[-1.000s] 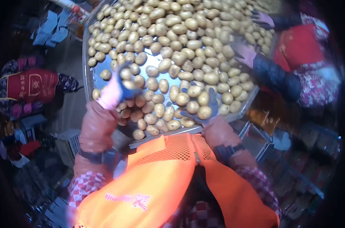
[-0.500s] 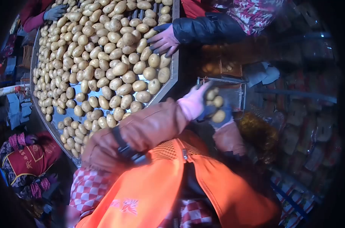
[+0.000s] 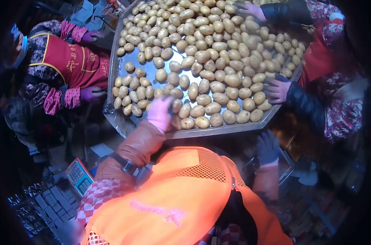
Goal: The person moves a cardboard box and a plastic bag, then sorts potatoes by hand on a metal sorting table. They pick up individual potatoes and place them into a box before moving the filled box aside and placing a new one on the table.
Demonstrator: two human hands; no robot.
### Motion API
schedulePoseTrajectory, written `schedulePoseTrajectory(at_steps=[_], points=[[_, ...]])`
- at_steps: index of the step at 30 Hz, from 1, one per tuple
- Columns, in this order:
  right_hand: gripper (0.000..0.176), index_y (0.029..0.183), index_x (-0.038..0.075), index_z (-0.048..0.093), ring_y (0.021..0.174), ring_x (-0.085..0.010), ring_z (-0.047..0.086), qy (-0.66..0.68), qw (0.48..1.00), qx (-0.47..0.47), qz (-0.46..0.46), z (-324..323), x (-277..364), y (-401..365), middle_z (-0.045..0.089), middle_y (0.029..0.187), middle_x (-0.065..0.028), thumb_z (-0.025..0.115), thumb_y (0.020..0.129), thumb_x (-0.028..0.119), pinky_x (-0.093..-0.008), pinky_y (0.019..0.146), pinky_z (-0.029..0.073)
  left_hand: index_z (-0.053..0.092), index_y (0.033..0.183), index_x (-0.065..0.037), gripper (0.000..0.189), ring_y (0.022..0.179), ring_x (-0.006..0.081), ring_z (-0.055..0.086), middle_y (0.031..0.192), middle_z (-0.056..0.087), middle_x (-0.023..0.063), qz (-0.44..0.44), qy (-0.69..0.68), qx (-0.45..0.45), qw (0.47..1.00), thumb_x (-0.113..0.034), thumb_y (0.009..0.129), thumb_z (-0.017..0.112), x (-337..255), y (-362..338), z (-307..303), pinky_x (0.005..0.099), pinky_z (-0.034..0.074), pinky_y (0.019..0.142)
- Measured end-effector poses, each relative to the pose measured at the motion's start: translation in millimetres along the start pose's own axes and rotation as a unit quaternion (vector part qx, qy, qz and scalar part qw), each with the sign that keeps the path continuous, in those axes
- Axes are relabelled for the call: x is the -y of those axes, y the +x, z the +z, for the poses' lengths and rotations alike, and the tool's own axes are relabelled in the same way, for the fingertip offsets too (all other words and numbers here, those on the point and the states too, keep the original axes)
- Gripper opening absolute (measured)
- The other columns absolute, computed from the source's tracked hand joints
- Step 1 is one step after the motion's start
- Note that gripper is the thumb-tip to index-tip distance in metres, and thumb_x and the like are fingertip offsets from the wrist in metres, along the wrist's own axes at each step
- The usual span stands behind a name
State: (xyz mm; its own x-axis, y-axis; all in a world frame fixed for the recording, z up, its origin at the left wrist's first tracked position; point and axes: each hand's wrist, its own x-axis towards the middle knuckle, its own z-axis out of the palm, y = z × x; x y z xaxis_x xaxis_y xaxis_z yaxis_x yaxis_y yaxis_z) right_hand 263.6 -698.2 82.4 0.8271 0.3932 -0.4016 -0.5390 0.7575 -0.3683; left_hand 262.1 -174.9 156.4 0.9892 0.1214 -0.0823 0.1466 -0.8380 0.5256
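Note:
Many pale yellow potatoes (image 3: 220, 98) lie on a metal sorting table (image 3: 193, 133) in front of me. My left hand (image 3: 160, 112), in a pink glove with dark fingertips, reaches over the near edge to the potatoes at the near left. Motion blurs its fingers, and I cannot tell whether they grip a potato. My right hand (image 3: 268, 146), in a dark-palmed glove, is just outside the table's near right corner with fingers stretched out and nothing in it.
A person in a red apron (image 3: 73, 59) stands at the left. Another person's gloved hand (image 3: 277, 89) rests by the right edge, their other hand (image 3: 250, 10) on the far potatoes. A scale (image 3: 80, 176) stands lower left.
My view has turned left. My hands, together around several potatoes before, are now apart: the left is over the table, the right holds no potatoes.

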Motion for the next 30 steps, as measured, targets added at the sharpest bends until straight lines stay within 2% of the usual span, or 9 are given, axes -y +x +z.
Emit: schedulePoseTrajectory(at_steps=[4,10,12,17,21,22,25,28,30], points=[[0.049,0.156,0.007,0.034,0.129,-0.0378,0.058,-0.037,0.994,0.051,0.093,91,-41,91,0.051,0.145,-0.0219,0.037,0.111,0.028,-0.0514,0.103,0.055,0.056,0.144,-0.026,0.060,0.112,0.0423,0.064,0.125,0.061,0.0210,-0.076,0.095,0.153,0.981,-0.007,0.087,0.063,25,49,-5,0.0474,0.053,0.095],[0.043,0.139,0.003,0.059,0.106,-0.0226,0.068,-0.499,0.861,-0.029,0.099,225,-127,172,0.068,0.117,-0.0141,0.060,0.103,0.026,-0.0325,0.090,0.057,0.055,0.141,-0.022,0.044,0.098,0.0346,0.069,0.110,0.067,0.0171,-0.109,0.086,0.128,0.982,-0.019,0.098,0.061,56,68,4,0.0445,0.056,0.081],[0.037,0.132,0.003,0.065,0.104,-0.0214,0.069,-0.632,0.766,0.072,-0.094,220,-161,214,0.072,0.115,-0.0126,0.064,0.099,0.020,-0.0316,0.090,0.057,0.056,0.138,-0.018,0.038,0.084,0.0232,0.068,0.096,0.068,0.0114,-0.197,-0.329,-0.047,0.922,-0.025,0.101,0.061,61,24,-7,0.0373,0.055,0.070],[0.034,0.127,0.016,0.068,0.115,-0.0394,0.064,-0.937,0.320,0.077,-0.119,282,-246,266,0.072,0.110,-0.0162,0.059,0.095,0.023,-0.0509,0.100,0.050,0.056,0.135,-0.008,0.042,0.111,0.0324,0.067,0.121,0.069,0.0176,-0.220,-0.211,-0.156,0.940,-0.029,0.099,0.064,97,-73,22,0.0414,0.052,0.096],[0.032,0.122,0.010,0.068,0.089,-0.0321,0.072,-0.912,0.382,0.121,-0.088,277,-243,303,0.072,0.098,-0.0225,0.055,0.096,0.022,-0.0462,0.082,0.058,0.057,0.136,-0.009,0.044,0.116,0.0322,0.066,0.125,0.068,0.0166,-0.287,-0.339,-0.139,0.885,-0.031,0.098,0.065,93,-98,19,0.0401,0.050,0.100],[0.033,0.122,0.010,0.067,0.081,-0.0267,0.071,-0.767,0.631,0.033,0.113,318,-227,273,0.071,0.095,-0.0164,0.057,0.097,0.028,-0.0439,0.071,0.058,0.057,0.137,-0.009,0.045,0.118,0.0322,0.065,0.127,0.067,0.0168,-0.352,-0.414,-0.123,0.830,-0.031,0.098,0.065,95,-99,18,0.0396,0.049,0.102],[0.048,0.133,0.009,0.058,0.083,-0.0232,0.068,-0.391,0.878,0.101,0.258,261,-231,245,0.068,0.102,-0.0107,0.061,0.098,0.041,-0.0397,0.066,0.057,0.051,0.145,-0.009,0.052,0.121,0.0311,0.063,0.133,0.063,0.0194,-0.273,-0.430,-0.181,0.841,-0.020,0.097,0.067,76,-94,14,0.0386,0.048,0.105],[0.068,0.142,0.008,0.051,0.093,-0.0220,0.068,-0.186,0.895,0.044,0.403,255,-241,185,0.067,0.109,-0.0109,0.056,0.099,0.061,-0.0381,0.070,0.057,0.035,0.158,-0.009,0.077,0.130,0.0366,0.057,0.146,0.054,0.0213,-0.118,-0.526,-0.012,0.842,0.002,0.087,0.064,112,-81,105,0.0402,0.045,0.110],[0.069,0.147,0.010,0.048,0.098,-0.0238,0.068,-0.407,0.821,0.108,0.385,249,-247,167,0.067,0.117,-0.0133,0.054,0.100,0.061,-0.0384,0.078,0.058,0.021,0.164,-0.014,0.094,0.140,0.0412,0.048,0.153,0.048,0.0210,-0.114,-0.191,0.137,0.965,0.004,0.082,0.064,33,-65,1,0.0411,0.041,0.115]])
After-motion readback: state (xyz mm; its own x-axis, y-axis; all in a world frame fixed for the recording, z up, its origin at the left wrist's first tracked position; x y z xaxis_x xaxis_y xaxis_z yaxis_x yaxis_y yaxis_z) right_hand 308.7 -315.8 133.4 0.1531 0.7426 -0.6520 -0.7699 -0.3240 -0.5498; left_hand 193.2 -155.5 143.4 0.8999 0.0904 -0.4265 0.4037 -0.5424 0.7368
